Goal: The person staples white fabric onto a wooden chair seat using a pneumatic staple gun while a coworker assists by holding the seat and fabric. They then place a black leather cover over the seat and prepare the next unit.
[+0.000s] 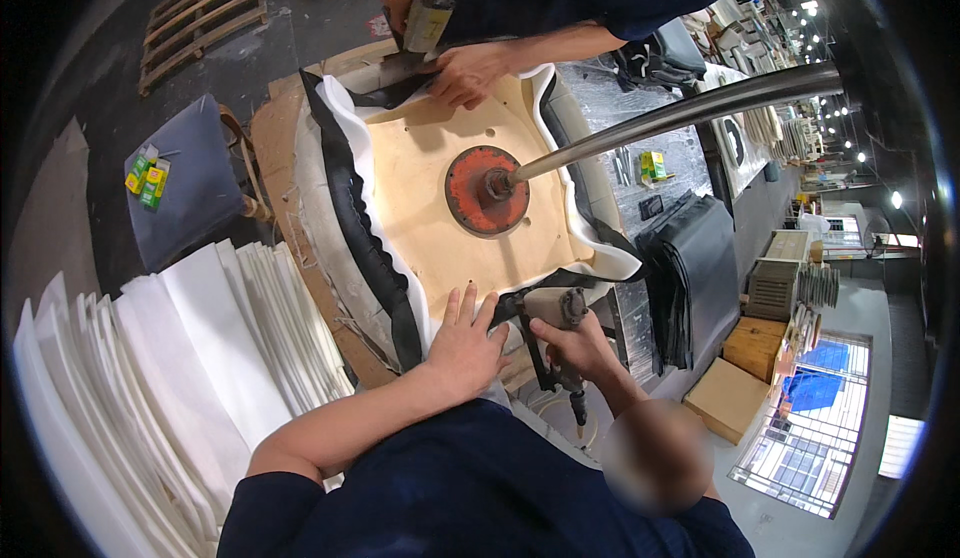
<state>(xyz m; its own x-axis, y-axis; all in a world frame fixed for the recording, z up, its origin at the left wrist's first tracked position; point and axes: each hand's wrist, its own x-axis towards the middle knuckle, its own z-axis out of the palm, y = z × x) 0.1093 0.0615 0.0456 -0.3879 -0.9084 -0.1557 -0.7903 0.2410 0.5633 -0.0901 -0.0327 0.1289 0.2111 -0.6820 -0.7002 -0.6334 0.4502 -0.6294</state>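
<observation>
Our right hand [585, 350] grips a grey metal staple gun [556, 306] at the near edge of a squarish pale wooden panel [410, 173].
The right hand's fingers are curled around the gun's handle, just below its grey head. That head lies right of our left hand [462, 353], its long axis running roughly side to side, its nose pointing left, just beside the left fingertips; the handle runs down toward us to a dark hose coupling [579, 408]. Our left fingers are straight and slightly spread, pointing away from us onto the wood. Thick white foam [346, 123] and wavy black sheet material [345, 193] rim the panel, and a round red disc [464, 180] sits mid-panel. Opposite us, a co-worker's hand [470, 70] reaches over the far edge.
</observation>
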